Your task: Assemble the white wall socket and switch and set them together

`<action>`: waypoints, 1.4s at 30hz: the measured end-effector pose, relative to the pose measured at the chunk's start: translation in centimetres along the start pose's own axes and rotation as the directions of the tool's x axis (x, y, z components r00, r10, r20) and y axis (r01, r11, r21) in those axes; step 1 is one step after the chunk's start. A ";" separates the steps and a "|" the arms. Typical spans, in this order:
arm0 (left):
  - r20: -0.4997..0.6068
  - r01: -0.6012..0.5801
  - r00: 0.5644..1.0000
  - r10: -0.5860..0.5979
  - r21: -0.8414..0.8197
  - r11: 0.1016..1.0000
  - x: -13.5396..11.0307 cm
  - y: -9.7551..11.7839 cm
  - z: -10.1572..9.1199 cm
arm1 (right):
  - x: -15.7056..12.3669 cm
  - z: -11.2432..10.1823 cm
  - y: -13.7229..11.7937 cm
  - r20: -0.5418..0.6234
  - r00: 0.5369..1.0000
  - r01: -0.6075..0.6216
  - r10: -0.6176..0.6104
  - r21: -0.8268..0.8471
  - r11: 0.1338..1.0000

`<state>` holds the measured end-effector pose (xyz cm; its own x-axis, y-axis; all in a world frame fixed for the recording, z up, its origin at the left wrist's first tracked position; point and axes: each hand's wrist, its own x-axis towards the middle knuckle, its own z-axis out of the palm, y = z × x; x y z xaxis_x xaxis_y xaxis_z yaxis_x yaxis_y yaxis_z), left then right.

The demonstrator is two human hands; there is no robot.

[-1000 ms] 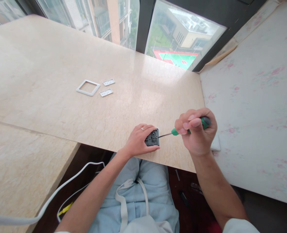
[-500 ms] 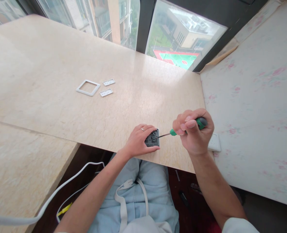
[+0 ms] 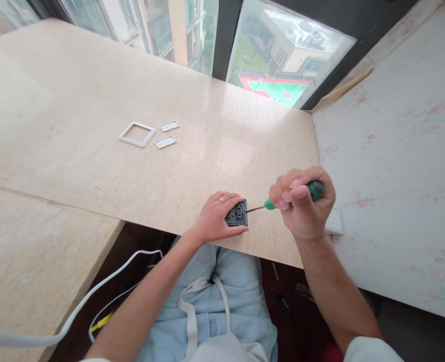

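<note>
My left hand (image 3: 219, 217) is closed around a small dark grey wall switch module (image 3: 239, 213) with a pale edge, holding it on the stone counter near its front edge. Part of the module is hidden under the palm and fingers. In my right hand (image 3: 304, 203) is a screwdriver (image 3: 269, 204) with a green and black handle, gripped in the fist. Its metal shaft slants down to the left, and the tip touches the module near its right side. Whether the tip sits in a screw or a slot is too small to tell.
A white square frame (image 3: 137, 134) and two small white rectangular covers (image 3: 169, 126) lie farther back on the counter (image 3: 75, 100). A white wall socket (image 3: 334, 221) is beside my right wrist. A white cable (image 3: 105, 282) hangs at the lower left, by a yellow piece (image 3: 102, 322).
My right hand has shifted very slightly to the right, with the screwdriver tip still at the module. The left hand keeps its hold; the view has moved a little.
</note>
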<state>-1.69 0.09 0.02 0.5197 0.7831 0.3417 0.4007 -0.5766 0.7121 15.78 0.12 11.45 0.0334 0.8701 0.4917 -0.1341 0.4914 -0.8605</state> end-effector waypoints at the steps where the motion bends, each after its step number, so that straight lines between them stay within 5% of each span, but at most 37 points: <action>1: 0.002 0.001 1.000 -0.001 -0.002 1.000 0.0 0.0 0.0 | 0.0 0.0 0.0 0.005 1.000 -0.002 0.002 0.005 1.000; 28: -0.002 0.003 1.000 -0.003 0.009 1.000 0.0 0.1 0.0 | -0.7 0.0 -0.1 0.067 0.998 0.005 0.000 -0.083 0.997; 42: 0.015 0.017 1.000 -0.017 0.001 1.000 0.0 0.1 -0.1 | -1.5 -0.9 -2.3 0.168 0.955 -0.238 0.245 -0.064 0.969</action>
<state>-1.70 0.04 0.14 0.5236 0.7894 0.3204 0.4102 -0.5632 0.7173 16.97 -2.25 12.58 -0.1672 0.9451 0.2807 -0.0742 0.2718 -0.9595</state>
